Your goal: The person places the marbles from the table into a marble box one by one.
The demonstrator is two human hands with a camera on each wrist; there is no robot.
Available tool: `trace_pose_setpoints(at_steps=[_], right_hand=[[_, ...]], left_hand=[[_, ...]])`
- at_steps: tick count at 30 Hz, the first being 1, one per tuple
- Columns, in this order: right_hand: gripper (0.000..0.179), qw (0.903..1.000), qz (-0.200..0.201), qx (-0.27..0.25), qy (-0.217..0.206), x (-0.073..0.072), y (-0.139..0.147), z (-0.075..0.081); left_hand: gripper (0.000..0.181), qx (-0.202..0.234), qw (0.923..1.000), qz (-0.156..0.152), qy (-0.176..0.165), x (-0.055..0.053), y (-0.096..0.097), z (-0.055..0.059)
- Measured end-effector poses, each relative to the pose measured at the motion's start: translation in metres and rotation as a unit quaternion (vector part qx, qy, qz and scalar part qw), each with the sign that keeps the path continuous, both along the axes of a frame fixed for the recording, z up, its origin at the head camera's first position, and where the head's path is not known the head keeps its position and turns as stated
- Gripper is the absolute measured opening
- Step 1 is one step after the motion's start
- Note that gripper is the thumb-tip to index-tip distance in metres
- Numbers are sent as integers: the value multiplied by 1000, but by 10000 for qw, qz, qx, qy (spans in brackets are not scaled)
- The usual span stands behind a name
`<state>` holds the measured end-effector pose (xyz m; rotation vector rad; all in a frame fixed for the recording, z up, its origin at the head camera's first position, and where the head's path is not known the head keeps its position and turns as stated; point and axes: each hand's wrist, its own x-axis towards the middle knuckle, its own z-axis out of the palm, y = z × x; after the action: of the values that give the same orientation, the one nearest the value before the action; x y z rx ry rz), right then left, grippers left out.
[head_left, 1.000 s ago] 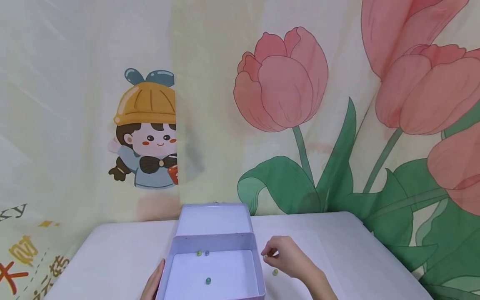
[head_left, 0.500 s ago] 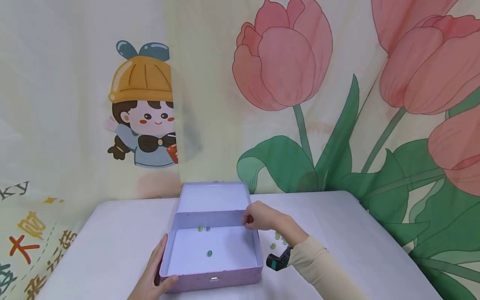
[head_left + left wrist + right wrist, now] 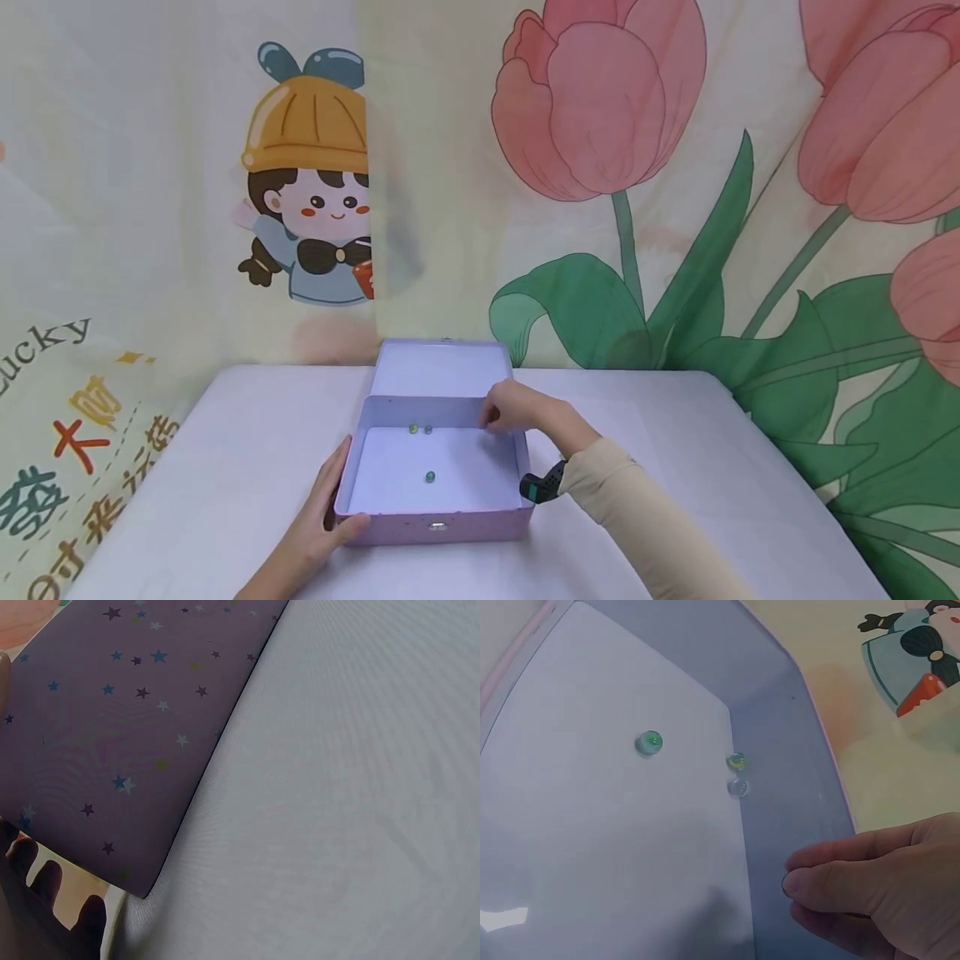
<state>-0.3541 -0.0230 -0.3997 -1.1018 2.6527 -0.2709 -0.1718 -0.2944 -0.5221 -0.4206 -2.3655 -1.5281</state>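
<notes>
A lilac metal box point(image 3: 437, 530) stands on the table with its lid point(image 3: 444, 367) thrown back. At its front left corner my left hand point(image 3: 318, 512) grips the side, thumb on the front wall. Over the back right of the box, my right hand point(image 3: 513, 408) pinches a small marble point(image 3: 786, 885), mostly hidden by thumb and fingers. Inside, a yellow-green marble point(image 3: 736, 761) and a clear marble point(image 3: 739, 787) lie near the back wall. A green marble point(image 3: 649, 742) lies farther forward on the box floor.
The white table point(image 3: 270, 450) extends around the box, with a printed curtain point(image 3: 442, 208) behind it. A dark wrist camera point(image 3: 542, 485) sits at the right sleeve, close to the box's right wall. The box's outer side point(image 3: 135, 727) carries printed stars.
My right hand has come from the table right of the box to above its back right part, carrying the marble. The head view has tilted down. Loose marbles at right are now hidden.
</notes>
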Motion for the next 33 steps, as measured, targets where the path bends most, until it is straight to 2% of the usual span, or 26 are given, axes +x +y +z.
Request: trace_pose_setpoints(at_steps=[4,10,17,20,29,33], right_hand=[[12,9999,33,-84,-122,3,-7,-8],[12,9991,289,-251,-167,9,-17,-21],[11,9992,226,-131,-307,10,-20,-37],[11,9991,279,-27,-309,7,-20,-39],[13,9989,441,136,-128,-12,-25,-32],[13,9979,601,215,-108,-17,-32,-33]], left_hand=[[93,37,9999,4,-144,2,1,-1],[93,124,9998,-126,-107,2,3,-6],[93,190,9994,-189,-206,5,7,-6],[94,166,9996,-132,-203,3,7,-5],[98,134,9992,-41,-369,-14,4,1],[99,208,9990,-28,-398,-17,1,4]])
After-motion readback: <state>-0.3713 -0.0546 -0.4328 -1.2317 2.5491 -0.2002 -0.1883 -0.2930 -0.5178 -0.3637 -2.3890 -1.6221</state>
